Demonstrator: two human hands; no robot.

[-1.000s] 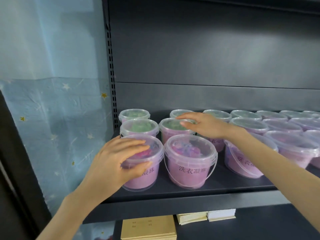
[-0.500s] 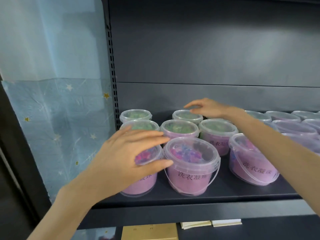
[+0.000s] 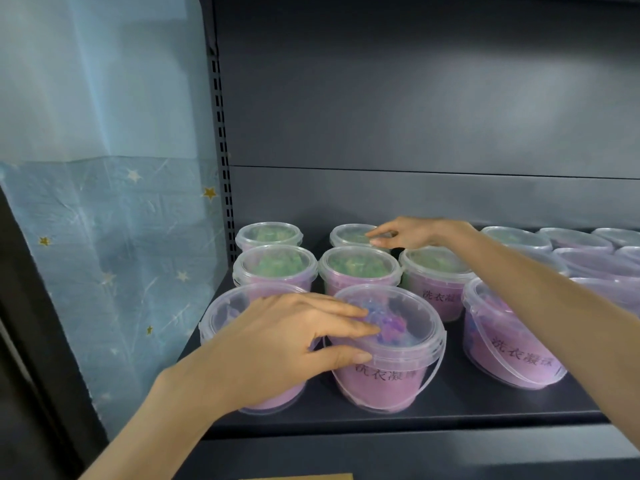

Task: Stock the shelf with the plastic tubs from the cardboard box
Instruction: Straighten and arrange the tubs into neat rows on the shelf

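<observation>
Nearly flat left hand [image 3: 277, 344] atop tub [image 3: 405, 320]

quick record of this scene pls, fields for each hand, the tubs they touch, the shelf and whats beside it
left hand: lies over the front-left tub, straight fingers on the front-middle tub lid, thumb at its rim
right hand: reaches to the back row, fingertips on the back-middle tub lid
contents: green in the back-middle tub, purple-blue in the front-middle tub
shelf: dark, holds lidded tubs in three rows
beside: blue starred curtain to the left
</observation>
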